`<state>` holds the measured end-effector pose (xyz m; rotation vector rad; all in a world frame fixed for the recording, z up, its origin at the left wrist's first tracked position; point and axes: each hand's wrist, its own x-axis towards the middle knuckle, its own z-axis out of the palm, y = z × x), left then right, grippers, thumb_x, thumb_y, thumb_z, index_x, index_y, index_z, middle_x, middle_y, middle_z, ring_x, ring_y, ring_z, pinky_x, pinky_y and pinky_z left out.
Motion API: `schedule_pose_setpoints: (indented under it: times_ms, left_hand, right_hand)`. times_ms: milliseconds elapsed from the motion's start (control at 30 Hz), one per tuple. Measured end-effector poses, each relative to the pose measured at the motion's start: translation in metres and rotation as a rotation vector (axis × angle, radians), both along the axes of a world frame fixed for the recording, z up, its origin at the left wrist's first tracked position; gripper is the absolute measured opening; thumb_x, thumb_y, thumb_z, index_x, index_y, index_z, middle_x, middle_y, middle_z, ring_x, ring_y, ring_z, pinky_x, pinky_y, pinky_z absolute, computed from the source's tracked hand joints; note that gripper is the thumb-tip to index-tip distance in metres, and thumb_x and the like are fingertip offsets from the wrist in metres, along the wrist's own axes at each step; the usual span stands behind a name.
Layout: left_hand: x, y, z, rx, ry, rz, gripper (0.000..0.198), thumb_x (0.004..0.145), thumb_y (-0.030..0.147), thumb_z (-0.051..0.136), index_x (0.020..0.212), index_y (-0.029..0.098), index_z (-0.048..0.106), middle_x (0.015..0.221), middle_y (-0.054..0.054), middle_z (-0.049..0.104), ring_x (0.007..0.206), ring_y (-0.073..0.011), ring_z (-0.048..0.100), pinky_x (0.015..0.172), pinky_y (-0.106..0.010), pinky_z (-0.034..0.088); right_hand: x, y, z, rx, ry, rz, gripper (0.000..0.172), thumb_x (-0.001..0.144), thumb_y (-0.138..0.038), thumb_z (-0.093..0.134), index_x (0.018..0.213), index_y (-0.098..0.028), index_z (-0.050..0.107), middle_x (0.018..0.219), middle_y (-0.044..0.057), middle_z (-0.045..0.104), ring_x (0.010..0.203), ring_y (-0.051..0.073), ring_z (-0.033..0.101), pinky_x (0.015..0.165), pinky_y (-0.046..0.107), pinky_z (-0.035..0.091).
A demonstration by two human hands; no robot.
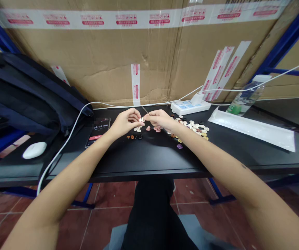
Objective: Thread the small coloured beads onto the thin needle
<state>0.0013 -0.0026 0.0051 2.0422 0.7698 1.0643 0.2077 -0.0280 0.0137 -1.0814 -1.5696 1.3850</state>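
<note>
My left hand [126, 121] pinches a small cream-white piece [142, 119] between thumb and fingertips. Close beside it on the right, my right hand [160, 119] grips a thin stick-like tool [145, 110], its upper end pointing up and left. The tool's lower end is hidden by the fingers. Under the hands lie a few white pieces [138, 129] and pink pieces [157, 129]. Brown and black pieces [132, 137] sit below my left hand. A heap of cream pieces [196, 128] spreads right of my right hand, with a purple piece [179, 146] nearer the front edge.
A phone [99, 130] lies left of the hands, beside a dark backpack [30, 93] and a white case [34, 150]. At the back right are a power strip [189, 107], a bottle [247, 95] and a long white tray [253, 129]. White cables cross the black table [149, 158].
</note>
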Motion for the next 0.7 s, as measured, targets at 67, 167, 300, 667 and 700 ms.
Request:
schedule_pose_setpoints:
  times_ms: [67,167,300,667,700]
  left_hand:
    - [0.0001,-0.0008,0.0008,0.0,-0.002,0.01,0.033,0.071,0.031,0.088,0.088,0.016,0.064,0.082,-0.005,0.075,0.074,-0.0162,0.073,0.071,-0.028,0.06]
    - [0.0005,-0.003,0.0024,-0.009,0.001,0.033,0.031,0.072,0.032,0.087,0.09,0.015,0.067,0.083,-0.006,0.076,0.078,-0.0185,0.075,0.075,-0.031,0.062]
    - [0.0005,-0.0038,0.003,0.011,-0.007,0.049,0.031,0.072,0.032,0.087,0.09,0.015,0.069,0.083,-0.007,0.076,0.077,-0.0184,0.074,0.075,-0.032,0.062]
    - [0.0011,-0.0042,0.0027,0.07,0.001,0.03,0.034,0.071,0.034,0.088,0.092,0.015,0.069,0.083,-0.005,0.075,0.076,-0.0158,0.071,0.076,-0.03,0.06]
    - [0.0013,-0.0049,0.003,0.072,0.003,0.028,0.033,0.072,0.034,0.088,0.092,0.015,0.069,0.083,-0.005,0.075,0.076,-0.0158,0.071,0.077,-0.03,0.06]
  right_hand:
    - [0.0002,-0.0001,0.0005,-0.003,0.001,-0.001,0.015,0.094,-0.029,0.069,0.085,-0.017,0.065,0.048,-0.011,0.03,0.041,0.005,0.022,0.037,0.019,0.025]
    - [0.0007,0.0004,0.0006,0.012,0.007,-0.003,0.015,0.095,-0.028,0.068,0.085,-0.017,0.065,0.047,-0.011,0.03,0.041,0.005,0.022,0.037,0.019,0.025]
    - [0.0011,0.0011,0.0003,0.011,0.018,0.0,0.014,0.095,-0.028,0.067,0.086,-0.017,0.066,0.047,-0.011,0.03,0.041,0.005,0.022,0.037,0.019,0.025]
    - [0.0025,0.0038,-0.0028,0.025,0.029,0.011,0.015,0.093,-0.03,0.07,0.086,-0.017,0.068,0.046,-0.011,0.031,0.04,0.005,0.022,0.035,0.019,0.026]
    - [0.0024,0.004,-0.003,0.026,0.028,0.012,0.015,0.093,-0.03,0.07,0.086,-0.017,0.068,0.046,-0.011,0.03,0.04,0.005,0.021,0.035,0.019,0.027]
